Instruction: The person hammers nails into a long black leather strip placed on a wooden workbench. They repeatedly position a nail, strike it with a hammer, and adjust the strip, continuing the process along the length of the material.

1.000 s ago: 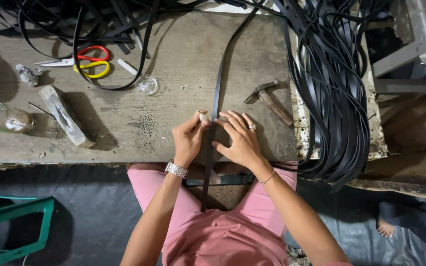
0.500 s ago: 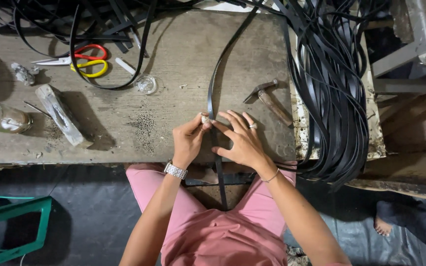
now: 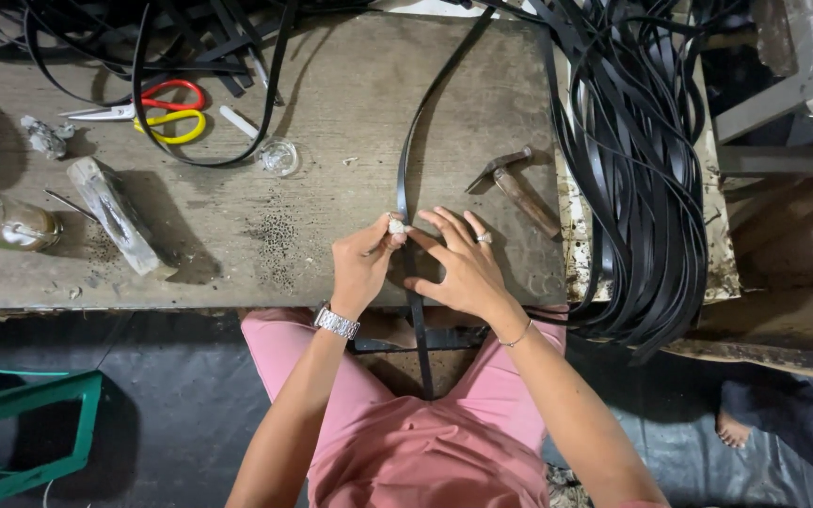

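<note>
At the far left, below the bench's (image 3: 350, 113) front edge at about eight o'clock, stands a green plastic stool (image 3: 11, 433) on the dark floor. On the bench's left end lies a clear glass jar (image 3: 7, 224) on its side, and just beside it toward three o'clock a long clear plastic packet (image 3: 115, 214) lies at a slant. At about eleven o'clock from the packet rest scissors (image 3: 148, 111) with one red and one yellow handle, ringed by loops of black strap. To their right sits a small round glass lid (image 3: 278, 156).

Near the bench's front edge, the left hand (image 3: 361, 265), with a metal watch (image 3: 336, 322) on its wrist, is closed, pinching a small pale piece (image 3: 395, 226) between thumb and fingertips against a black strap (image 3: 405, 179). That strap runs from the twelve o'clock edge of the bench down its middle, passes between the two hands and drops over the front edge onto the pink lap. The right hand (image 3: 468, 268), wearing a ring, is open, its fingers spread flat and pressing on the strap and the bench just beside the left hand.

At about two o'clock from the right hand lies a hammer (image 3: 515, 183) with a wooden handle. Further right, a thick bundle of black straps (image 3: 637, 188) hangs over the bench's right end. At the lower right a bare foot (image 3: 734, 428) of another person shows on the floor.
</note>
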